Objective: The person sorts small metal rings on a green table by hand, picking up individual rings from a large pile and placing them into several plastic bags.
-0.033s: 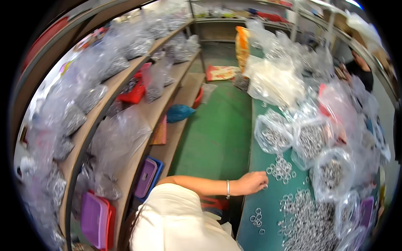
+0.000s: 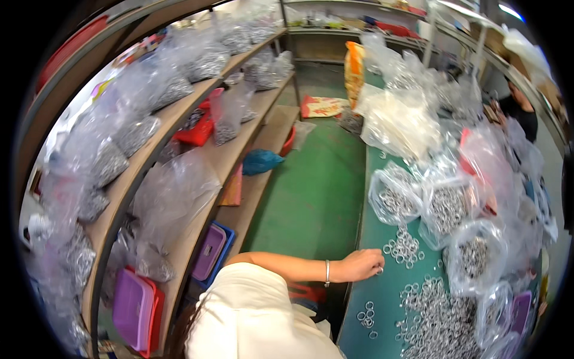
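Rings (image 2: pixel 441 317) are heaped on the table (image 2: pixel 388 299), right of the aisle (image 2: pixel 317 197); bags (image 2: pixel 209 64) are shelved left, apparently overlapping.

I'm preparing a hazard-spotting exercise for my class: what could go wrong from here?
The few rings near the edge of the green table could be brushed onto the floor if the left hand sweeps past. The open plastic bags stand beside the big loose heap of rings; if one tipped, its contents might mix in.
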{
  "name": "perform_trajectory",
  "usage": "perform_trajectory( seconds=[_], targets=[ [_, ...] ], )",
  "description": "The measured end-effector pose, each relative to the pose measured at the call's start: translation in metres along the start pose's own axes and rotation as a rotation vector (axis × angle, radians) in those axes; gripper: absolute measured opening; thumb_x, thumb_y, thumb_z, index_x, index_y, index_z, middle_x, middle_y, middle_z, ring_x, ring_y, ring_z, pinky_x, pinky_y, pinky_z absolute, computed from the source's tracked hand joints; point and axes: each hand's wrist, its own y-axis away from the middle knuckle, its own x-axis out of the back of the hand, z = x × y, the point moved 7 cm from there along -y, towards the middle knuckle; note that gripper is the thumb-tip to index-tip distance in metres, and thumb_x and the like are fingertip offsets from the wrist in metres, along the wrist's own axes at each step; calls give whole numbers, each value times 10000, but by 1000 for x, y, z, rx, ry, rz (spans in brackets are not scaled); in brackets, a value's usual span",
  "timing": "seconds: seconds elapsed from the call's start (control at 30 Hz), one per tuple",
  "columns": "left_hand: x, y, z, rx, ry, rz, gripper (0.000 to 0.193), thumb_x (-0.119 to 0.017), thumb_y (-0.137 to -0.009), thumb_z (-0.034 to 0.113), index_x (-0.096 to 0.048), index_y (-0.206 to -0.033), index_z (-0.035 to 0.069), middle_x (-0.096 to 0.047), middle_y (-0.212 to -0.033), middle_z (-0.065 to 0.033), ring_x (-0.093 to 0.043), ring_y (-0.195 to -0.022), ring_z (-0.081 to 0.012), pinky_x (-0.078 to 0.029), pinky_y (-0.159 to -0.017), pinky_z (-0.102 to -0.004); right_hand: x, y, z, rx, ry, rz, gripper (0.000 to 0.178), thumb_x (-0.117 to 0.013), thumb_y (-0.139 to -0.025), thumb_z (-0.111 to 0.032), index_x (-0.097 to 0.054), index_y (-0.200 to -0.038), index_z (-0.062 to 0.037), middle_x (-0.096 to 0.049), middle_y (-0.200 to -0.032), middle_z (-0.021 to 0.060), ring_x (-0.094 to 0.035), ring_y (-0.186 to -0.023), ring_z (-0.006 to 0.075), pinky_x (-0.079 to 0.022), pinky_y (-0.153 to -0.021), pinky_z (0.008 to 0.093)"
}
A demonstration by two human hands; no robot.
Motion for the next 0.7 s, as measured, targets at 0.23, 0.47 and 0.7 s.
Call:
perform_trajectory(
  seconds=[0.23,0.47,0.7],
  targets=[
    [20,10,-9,77,185,29,118,-681,-806,107,-623,-836,9,-589,-809,-110,-605,-730,-235,-490,-662,-355,12,-8,-4,-47,33,-10,286,-624,-900,-249,-661,-1017,10,-588,-1167,229,-565,-1017,380,-439,-918,479],
    [28,14,-17,121,301,59,178,-720,-785,138,-634,-848,-4,-590,-786,-106,-579,-693,-209,-478,-631,-348,23,-11,-16,-16,-72,80,222,-643,-883,-192,-676,-962,13,-617,-1103,219,-577,-1006,364,-443,-928,482],
    [21,22,-10,40,235,-1,172,-698,-806,144,-649,-859,-11,-601,-794,-125,-597,-736,-259,-479,-675,-370,35,-15,-28,13,-153,-26,242,-655,-872,-209,-693,-915,26,-628,-1082,210,-591,-998,355,-439,-954,475]
  ],
)
